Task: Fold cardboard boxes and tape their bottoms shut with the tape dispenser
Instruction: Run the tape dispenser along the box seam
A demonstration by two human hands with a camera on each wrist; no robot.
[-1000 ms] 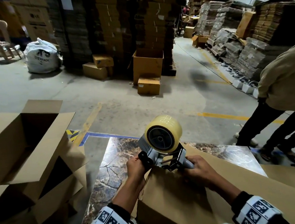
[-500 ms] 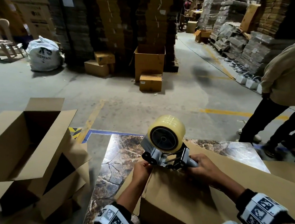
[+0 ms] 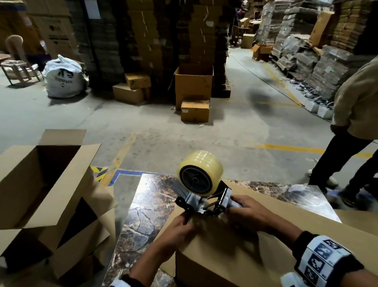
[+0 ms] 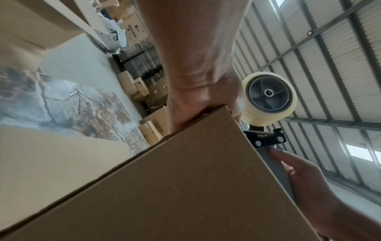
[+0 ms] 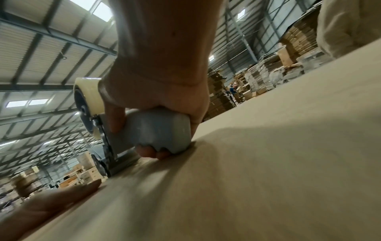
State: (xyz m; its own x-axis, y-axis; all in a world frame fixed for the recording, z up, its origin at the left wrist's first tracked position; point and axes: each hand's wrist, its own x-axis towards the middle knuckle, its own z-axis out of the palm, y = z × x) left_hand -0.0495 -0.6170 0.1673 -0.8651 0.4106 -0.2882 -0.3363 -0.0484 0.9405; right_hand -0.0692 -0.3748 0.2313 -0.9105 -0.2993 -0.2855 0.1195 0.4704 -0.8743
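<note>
A brown cardboard box (image 3: 238, 264) lies on the marble-patterned table (image 3: 148, 210), its closed side facing up. The grey tape dispenser (image 3: 201, 201) with a clear tape roll (image 3: 200, 169) stands on the box's far edge. My right hand (image 3: 245, 209) grips the dispenser's handle (image 5: 158, 128), fingers wrapped under it and touching the cardboard. My left hand (image 3: 179, 228) lies on the box top at its far left corner, just left of the dispenser. A straight left finger (image 5: 51, 203) rests flat on the cardboard. The box corner (image 4: 206, 130) hides the left fingers in the left wrist view.
Open, unfolded boxes (image 3: 28, 185) are piled on the floor to the left of the table. A person (image 3: 362, 118) stands close at the right, beside the table's far right corner. Tall stacks of flat cardboard (image 3: 152, 33) stand across the concrete floor.
My left hand has slid a little nearer along the box's edge. The dispenser stays at the far edge in my right hand. The person at the right has shifted slightly.
</note>
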